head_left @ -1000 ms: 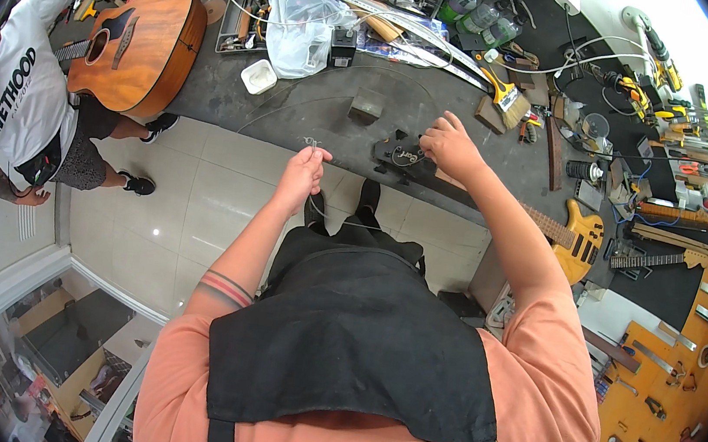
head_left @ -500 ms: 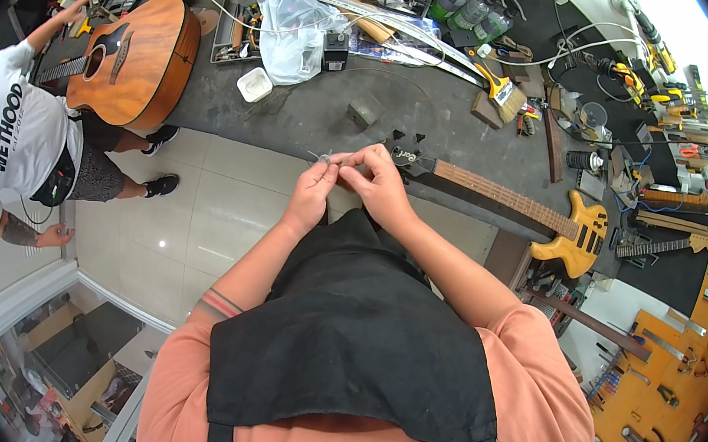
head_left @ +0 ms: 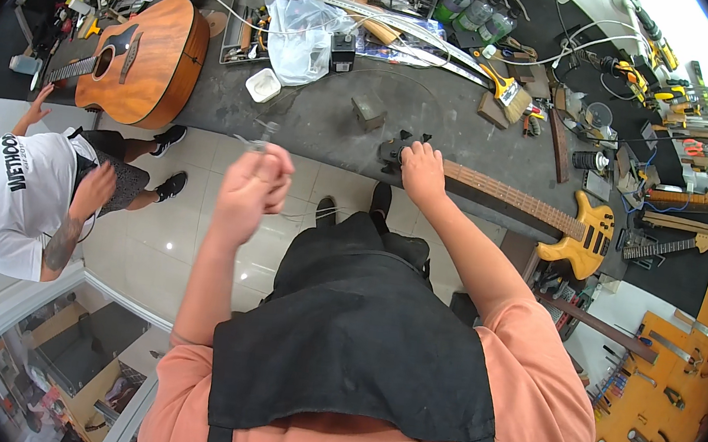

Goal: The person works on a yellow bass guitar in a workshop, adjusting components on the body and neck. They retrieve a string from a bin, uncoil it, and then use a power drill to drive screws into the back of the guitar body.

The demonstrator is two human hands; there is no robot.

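Crowded table (head_left: pixel 330 122): right hand (head_left: pixel 423 169) presses the guitar (head_left: pixel 546 217) headstock at twelve o'clock; left hand (head_left: pixel 251 185) pinches a wire (head_left: pixel 251 141), which could slip or whip.

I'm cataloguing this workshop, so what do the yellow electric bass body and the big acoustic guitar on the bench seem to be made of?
The yellow electric bass body looks like glossy finished wood, with amber sheen and faint grain. The large brown acoustic guitar looks like reddish wood with a satin finish and visible grain. The species cannot be told for either.
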